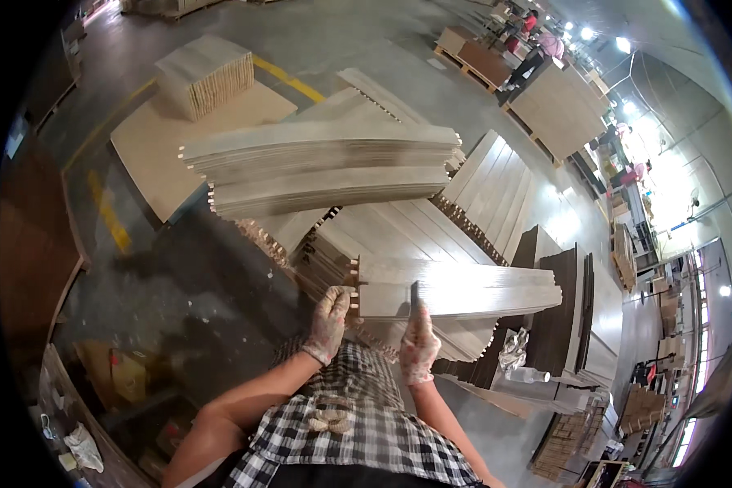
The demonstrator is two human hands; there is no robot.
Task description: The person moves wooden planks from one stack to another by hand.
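Observation:
A stack of pale wooden boards (471,289) with notched ends lies in front of me. My left hand (331,325), in a speckled whitish glove, curls its fingers at the left notched end of the top board. In the same kind of glove, my right hand (419,350) is closed on a narrow dark grey flat piece (416,298) that stands up over the near edge of this board. Whether the piece touches the wood I cannot tell. Beneath are more notched boards (382,228), fanned out crosswise.
Beyond lie long board bundles (325,175) and a block of stacked panels (207,77) on a large brown sheet (138,154). At the right are dark panels (561,276), a clear plastic bottle (528,375) and a crumpled plastic bag (514,348). People work at the far right.

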